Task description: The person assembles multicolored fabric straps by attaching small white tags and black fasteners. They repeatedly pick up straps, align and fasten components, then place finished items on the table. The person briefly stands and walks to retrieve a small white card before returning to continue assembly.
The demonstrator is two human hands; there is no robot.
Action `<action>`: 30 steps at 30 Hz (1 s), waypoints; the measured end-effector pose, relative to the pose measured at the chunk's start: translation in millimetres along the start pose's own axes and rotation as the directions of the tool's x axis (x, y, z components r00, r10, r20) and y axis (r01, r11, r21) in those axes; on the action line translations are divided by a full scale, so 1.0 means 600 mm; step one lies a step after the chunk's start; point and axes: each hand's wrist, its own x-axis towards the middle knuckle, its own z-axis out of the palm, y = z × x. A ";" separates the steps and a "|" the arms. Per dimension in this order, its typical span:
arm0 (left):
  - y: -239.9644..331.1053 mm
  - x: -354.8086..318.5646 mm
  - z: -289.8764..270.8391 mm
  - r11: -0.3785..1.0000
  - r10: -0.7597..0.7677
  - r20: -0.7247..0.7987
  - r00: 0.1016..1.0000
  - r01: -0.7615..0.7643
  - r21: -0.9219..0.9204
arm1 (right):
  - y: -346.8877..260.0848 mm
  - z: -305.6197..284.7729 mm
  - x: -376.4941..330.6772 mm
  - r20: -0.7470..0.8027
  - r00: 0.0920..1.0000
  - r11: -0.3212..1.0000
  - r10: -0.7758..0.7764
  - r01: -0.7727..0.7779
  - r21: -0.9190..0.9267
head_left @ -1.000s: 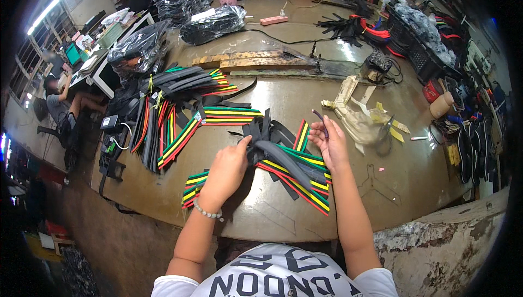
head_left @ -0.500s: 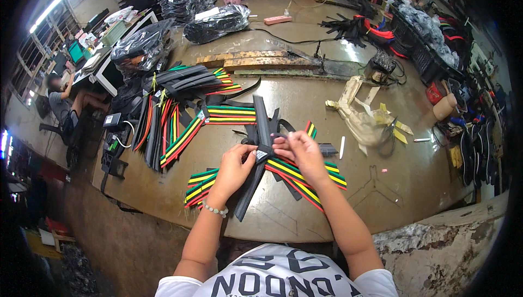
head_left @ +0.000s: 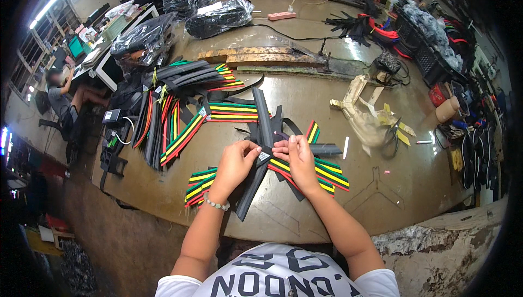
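Note:
Long black webbing strips and green, yellow, black and red striped straps cross on the table before me. A small white label shows at their crossing. My left hand is closed, thumb and fingertips pinched at the left edge of the crossing; what lies between them is hidden. My right hand is closed just right of the label, around a slim dark purple tool whose curved end shows above the fingers. I cannot make out its kind.
Bundles of striped and black straps lie at the left. Wooden bars cross the table beyond. Yellowed templates, a white marker and a black crate are at the right. Co-workers are farther off.
My right hand has turned and drawn in beside the crossing, its fingers now more upright. My left hand stays at the crossing, and the straps lie nearly as before.

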 end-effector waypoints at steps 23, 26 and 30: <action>-0.042 -0.018 0.039 0.967 0.252 -0.171 0.953 -0.242 0.073 | 0.003 0.016 -0.006 -0.023 0.990 0.945 -0.141 0.127 -0.301; -0.042 -0.019 0.037 0.964 0.264 -0.170 0.949 -0.254 0.078 | -0.003 0.022 -0.006 -0.003 0.982 0.902 -0.189 0.172 -0.396; -0.045 -0.023 0.040 0.968 0.248 -0.157 0.956 -0.239 0.074 | -0.002 0.028 -0.009 0.013 0.970 0.852 -0.243 0.220 -0.476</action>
